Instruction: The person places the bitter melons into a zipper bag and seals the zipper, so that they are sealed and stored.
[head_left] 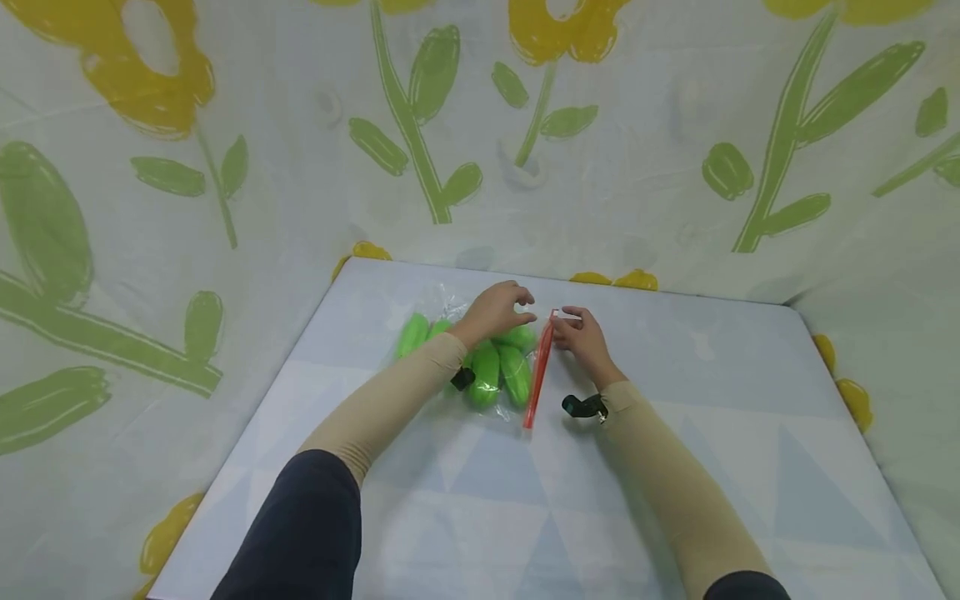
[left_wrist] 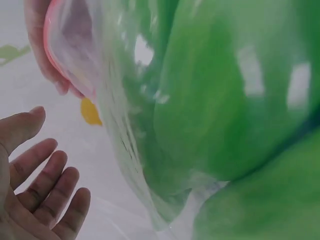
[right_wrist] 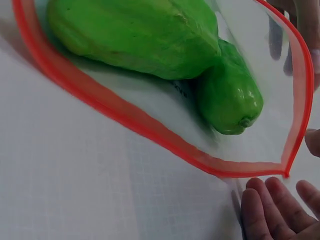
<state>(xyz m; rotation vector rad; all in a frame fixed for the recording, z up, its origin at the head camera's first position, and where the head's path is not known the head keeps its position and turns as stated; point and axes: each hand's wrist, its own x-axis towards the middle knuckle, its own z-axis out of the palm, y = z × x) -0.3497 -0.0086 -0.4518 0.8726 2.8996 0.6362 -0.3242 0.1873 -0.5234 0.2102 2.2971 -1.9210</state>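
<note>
A clear plastic bag (head_left: 504, 410) with a red zip strip (head_left: 538, 375) lies on the table, holding several smooth, oblong green vegetables (head_left: 486, 375). Its mouth gapes in the right wrist view, where the red edge (right_wrist: 150, 131) curves to a corner at lower right. Over the bag hovers my left hand (head_left: 491, 312), empty, its fingers (left_wrist: 62, 185) spread and slightly bent beside the plastic. My right hand (head_left: 583, 340) is at the far end of the strip. Its fingertips (right_wrist: 274, 192) lie right at the red corner, with the thumb close beside the edge.
The table (head_left: 720, 467) has a pale cloth with blue triangles. Behind it hangs a white curtain (head_left: 637, 192) with yellow flowers and green leaves. Black straps with cameras sit at both wrists, the right one (head_left: 583, 407) close above the cloth.
</note>
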